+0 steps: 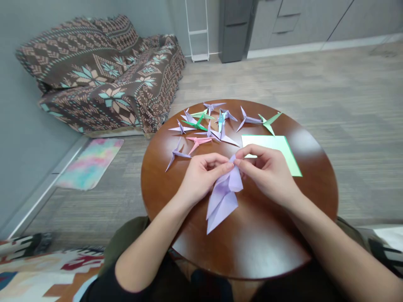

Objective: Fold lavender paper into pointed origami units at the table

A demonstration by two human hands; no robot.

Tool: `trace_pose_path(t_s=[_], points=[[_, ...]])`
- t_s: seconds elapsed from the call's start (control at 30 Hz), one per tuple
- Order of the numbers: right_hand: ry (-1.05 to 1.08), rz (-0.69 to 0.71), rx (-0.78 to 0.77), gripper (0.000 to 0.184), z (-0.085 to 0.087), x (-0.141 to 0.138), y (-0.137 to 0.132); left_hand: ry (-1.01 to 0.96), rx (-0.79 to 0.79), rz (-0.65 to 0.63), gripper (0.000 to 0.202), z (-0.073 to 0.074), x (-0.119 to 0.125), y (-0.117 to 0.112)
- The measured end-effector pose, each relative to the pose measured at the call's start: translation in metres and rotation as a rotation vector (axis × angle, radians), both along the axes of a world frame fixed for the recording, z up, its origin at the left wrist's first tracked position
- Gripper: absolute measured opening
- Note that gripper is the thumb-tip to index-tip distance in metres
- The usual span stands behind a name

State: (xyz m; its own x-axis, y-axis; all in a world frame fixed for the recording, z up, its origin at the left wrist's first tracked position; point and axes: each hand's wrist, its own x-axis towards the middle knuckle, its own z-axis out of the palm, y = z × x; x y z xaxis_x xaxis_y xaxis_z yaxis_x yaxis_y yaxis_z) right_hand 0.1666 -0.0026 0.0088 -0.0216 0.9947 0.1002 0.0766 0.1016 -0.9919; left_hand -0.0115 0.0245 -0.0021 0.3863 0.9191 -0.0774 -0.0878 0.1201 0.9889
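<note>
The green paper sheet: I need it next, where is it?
In the head view, the green sheet lies on the round table's right side, just beyond the right hand, below a green origami crane.

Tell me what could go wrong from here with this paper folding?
The lilac paper is pinched between the left hand and right hand, so it might tear or crease in the wrong place. The folded lilac crane lies near the left hand, so it could get knocked off the round wooden table. The loose green sheet might also slide on the polished wood if brushed.
</note>
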Motion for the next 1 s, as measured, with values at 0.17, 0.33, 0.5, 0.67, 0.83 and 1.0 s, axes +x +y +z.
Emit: trace_pose_path(t_s=[0.17,0.33,0.5,0.67,0.83,1.0], points=[[-0.002,0.014,0.011,0.022,0.0012,0.0,0.0002,0.001,0.007,-0.033,0.021,0.0052,0.0007,-0.001],[-0.004,0.019,0.001,0.019,0.0022,-0.0003,-0.0001,-0.015,-0.023,-0.037,0.02,0.0049,0.0005,-0.0036],[-0.016,0.022,0.009,0.016,0.0037,-0.0007,-0.0001,-0.026,-0.009,-0.038,0.023,0.003,0.0,-0.0034],[-0.001,0.046,0.023,0.019,0.0024,-0.0007,0.0003,-0.003,0.02,-0.011,0.022,0.0024,0.0005,-0.0027],[-0.004,0.037,0.027,0.025,0.0024,-0.0008,0.0005,-0.025,0.055,-0.015,0.017,0.0036,0.0018,-0.0025],[-0.017,0.04,0.043,0.025,0.0014,0.0001,-0.0001,-0.049,0.058,-0.033,0.018,0.0025,0.0021,-0.0023]])
